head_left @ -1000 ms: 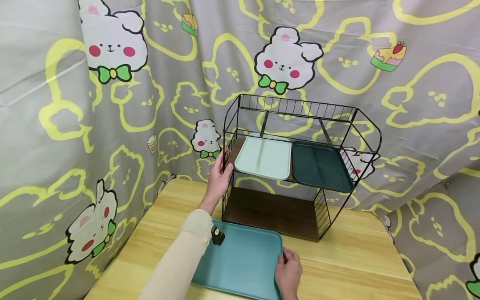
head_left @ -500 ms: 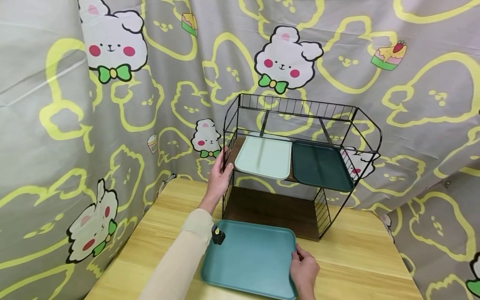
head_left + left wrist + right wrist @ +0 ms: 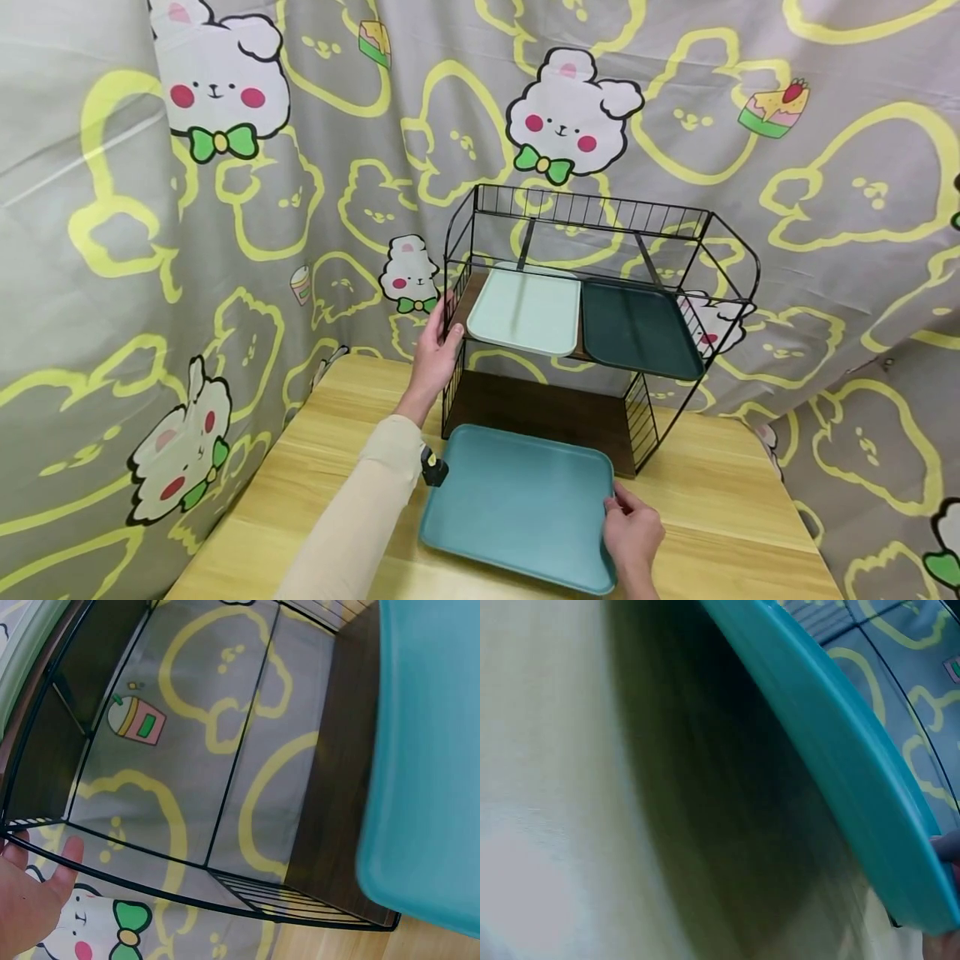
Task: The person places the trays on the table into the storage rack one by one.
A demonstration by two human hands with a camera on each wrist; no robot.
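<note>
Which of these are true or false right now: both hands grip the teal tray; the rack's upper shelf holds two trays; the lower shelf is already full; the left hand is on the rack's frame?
1. Both hands grip the teal tray. False: only the right hand holds it, at its right edge.
2. The upper shelf of the wire rack holds two trays. True: a pale mint tray and a dark green tray lie side by side.
3. The lower shelf is already full. False: its dark wood board shows bare.
4. The left hand is on the rack's frame. True: it grips the left side wires.
</note>
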